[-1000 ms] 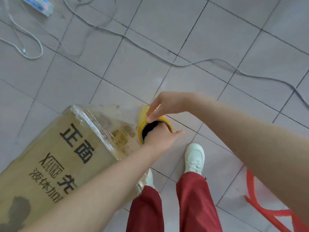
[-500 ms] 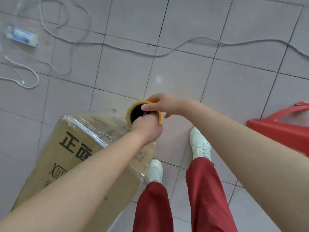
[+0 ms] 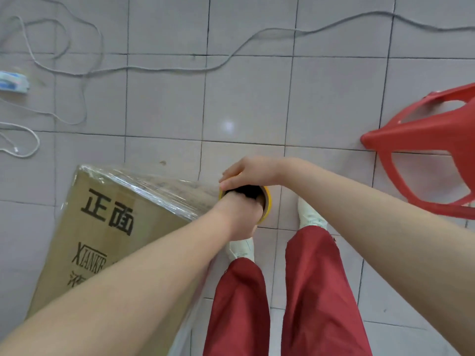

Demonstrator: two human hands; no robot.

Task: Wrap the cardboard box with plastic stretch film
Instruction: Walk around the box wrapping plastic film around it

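Right fingers (image 3: pixel 226 181) curl over the far rim of the roll (image 3: pixel 268 201), with the right hand (image 3: pixel 248 172) arched above it. The left hand (image 3: pixel 239 214) reaches into the dark core from the near side; its fingers are hidden inside, so their exact curl cannot be told, though they appear hooked on the inner wall. Held at the rim and core in this way, the roll probably stands upright and can turn between the two hands as film pays out.

Just left of the fingers, the film (image 3: pixel 174 191) runs taut from the roll onto the box (image 3: pixel 102 227), where glossy, wrinkled layers already cover the upper edge and far corner. The tension probably serves to make each layer cling.

The box stands on the floor (image 3: pixel 244 98), left of both hands and tilted in view, its printed face bare of film where visible. Wrapping appears partly done. To the far right of the fingers stands a red stool (image 3: pixel 421 140); beyond them a cable (image 3: pixel 164 70) trails across the tiles, a possible snag if the person circles the box.
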